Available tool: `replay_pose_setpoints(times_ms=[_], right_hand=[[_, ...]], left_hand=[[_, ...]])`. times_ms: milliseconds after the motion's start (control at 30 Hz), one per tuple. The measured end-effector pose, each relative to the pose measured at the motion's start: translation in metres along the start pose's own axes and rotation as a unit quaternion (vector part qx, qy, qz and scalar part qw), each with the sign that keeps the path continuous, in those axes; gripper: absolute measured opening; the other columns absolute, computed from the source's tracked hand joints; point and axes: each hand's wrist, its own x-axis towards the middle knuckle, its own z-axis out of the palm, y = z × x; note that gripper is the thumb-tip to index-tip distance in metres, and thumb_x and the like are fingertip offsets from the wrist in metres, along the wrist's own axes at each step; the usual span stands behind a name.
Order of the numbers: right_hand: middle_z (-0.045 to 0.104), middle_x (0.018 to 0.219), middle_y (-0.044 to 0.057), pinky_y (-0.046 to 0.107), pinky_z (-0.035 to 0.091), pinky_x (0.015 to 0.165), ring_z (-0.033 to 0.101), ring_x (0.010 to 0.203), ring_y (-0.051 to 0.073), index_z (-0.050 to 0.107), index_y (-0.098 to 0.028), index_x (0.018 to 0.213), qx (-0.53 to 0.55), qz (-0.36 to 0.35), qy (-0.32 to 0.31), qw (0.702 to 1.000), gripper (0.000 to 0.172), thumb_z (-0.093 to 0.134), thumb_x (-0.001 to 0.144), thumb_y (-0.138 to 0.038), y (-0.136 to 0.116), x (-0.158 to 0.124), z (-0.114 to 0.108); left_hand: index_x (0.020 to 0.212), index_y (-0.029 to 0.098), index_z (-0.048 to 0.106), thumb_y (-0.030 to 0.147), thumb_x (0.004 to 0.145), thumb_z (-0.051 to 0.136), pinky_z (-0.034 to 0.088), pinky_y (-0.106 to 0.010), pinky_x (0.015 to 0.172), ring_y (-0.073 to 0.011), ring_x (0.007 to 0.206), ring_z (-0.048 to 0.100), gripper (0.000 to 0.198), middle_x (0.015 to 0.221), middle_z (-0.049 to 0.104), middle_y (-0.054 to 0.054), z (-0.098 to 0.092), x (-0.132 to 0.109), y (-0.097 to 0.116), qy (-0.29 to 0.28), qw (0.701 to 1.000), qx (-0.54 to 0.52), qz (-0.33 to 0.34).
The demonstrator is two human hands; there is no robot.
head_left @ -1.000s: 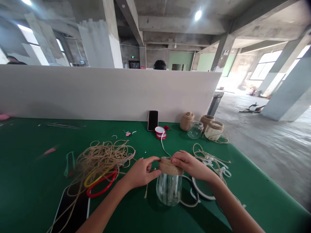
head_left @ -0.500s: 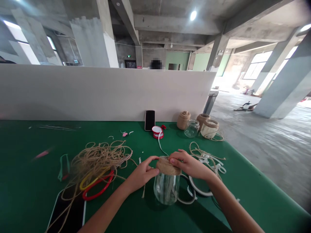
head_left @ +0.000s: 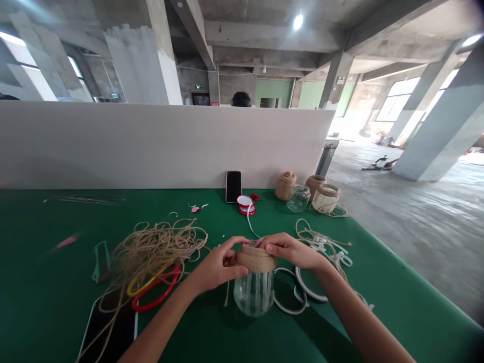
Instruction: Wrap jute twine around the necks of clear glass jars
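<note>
A clear glass jar [head_left: 254, 296] stands upright in front of me, its neck wrapped in a band of jute twine [head_left: 257, 260]. My left hand [head_left: 223, 263] grips the left side of the wrapped neck, thumb in front and fingers toward the rim. On the right of the rim, my right hand [head_left: 289, 249] presses with thumb and fingers together on the twine; what its fingertips pinch there is partly hidden. Pale vertical strips show on the glass. Beside the jar lie tape rings [head_left: 290, 312].
A tangle of jute twine [head_left: 159, 242] lies left, over red-and-yellow scissor handles [head_left: 159, 297] and a dark tablet [head_left: 109, 327]. At the back are a phone [head_left: 233, 186], a red-and-white tape spool [head_left: 245, 204], a glass jar [head_left: 298, 198] and several twine-wrapped jars [head_left: 286, 185].
The jar has shifted slightly left and turned a little under my hands. My left thumb now lies lower on the twine band, and my right hand has moved slightly left with the rim.
</note>
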Motion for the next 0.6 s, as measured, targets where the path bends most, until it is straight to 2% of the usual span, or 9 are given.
replay_pose_setpoints(times_ms=[67,167,267,333,400,467,600], right_hand=[[0.061,0.101,0.009,0.033,0.042,0.087,0.054,0.097,0.02,0.062,-0.012,0.096,0.002,-0.011,0.007,1.0,0.038,0.043,0.089,-0.044,0.001,0.001,0.001],[0.062,0.102,0.008,0.038,0.037,0.094,0.054,0.099,0.021,0.064,-0.015,0.092,-0.072,0.01,0.032,0.997,0.034,0.044,0.089,-0.042,-0.007,0.0,0.002],[0.063,0.103,0.004,0.047,0.014,0.106,0.054,0.098,0.021,0.063,-0.02,0.094,-0.17,0.068,0.048,0.982,0.027,0.045,0.089,-0.039,-0.022,0.0,0.005],[0.064,0.098,0.002,0.05,0.003,0.107,0.056,0.092,0.019,0.063,-0.023,0.093,-0.209,0.089,0.05,0.973,0.026,0.041,0.09,-0.037,-0.032,0.002,0.01],[0.064,0.087,0.001,0.053,0.003,0.105,0.057,0.082,0.017,0.061,-0.023,0.089,-0.241,0.094,0.046,0.965,0.03,0.036,0.092,-0.038,-0.038,0.006,0.017],[0.062,0.077,0.0,0.055,0.008,0.103,0.055,0.074,0.015,0.059,-0.022,0.087,-0.267,0.094,0.04,0.958,0.031,0.033,0.093,-0.038,-0.04,0.01,0.022],[0.057,0.074,-0.001,0.052,0.014,0.101,0.051,0.07,0.013,0.055,-0.021,0.085,-0.267,0.085,0.022,0.96,0.029,0.03,0.094,-0.033,-0.037,0.01,0.022]], left_hand=[[0.121,0.022,0.039,0.036,0.074,0.064,0.028,-0.02,0.053,-0.0104,0.057,0.039,0.055,0.061,0.036,0.007,-0.001,-0.002,0.004,0.013,0.999,0.028,-0.011],[0.118,0.023,0.042,0.035,0.074,0.064,0.027,-0.02,0.051,-0.0098,0.054,0.036,0.051,0.06,0.033,0.008,0.002,-0.004,0.009,0.045,0.996,0.075,-0.024],[0.115,0.023,0.044,0.034,0.074,0.063,0.026,-0.02,0.05,-0.0097,0.054,0.034,0.047,0.059,0.032,0.008,0.008,-0.004,0.012,0.076,0.991,0.109,-0.024],[0.115,0.023,0.044,0.035,0.074,0.063,0.025,-0.02,0.049,-0.0101,0.053,0.035,0.047,0.059,0.033,0.008,0.012,-0.003,0.014,0.088,0.987,0.131,-0.025],[0.117,0.023,0.043,0.036,0.074,0.063,0.025,-0.02,0.049,-0.0106,0.053,0.035,0.049,0.058,0.034,0.008,0.014,-0.004,0.016,0.089,0.984,0.153,-0.029],[0.12,0.024,0.042,0.038,0.075,0.062,0.025,-0.021,0.048,-0.011,0.054,0.037,0.051,0.059,0.035,0.007,0.015,-0.005,0.018,0.08,0.983,0.163,-0.036],[0.125,0.025,0.038,0.035,0.077,0.06,0.029,-0.02,0.051,-0.0111,0.057,0.039,0.053,0.064,0.038,0.006,0.01,-0.007,0.02,0.05,0.989,0.134,-0.027]])
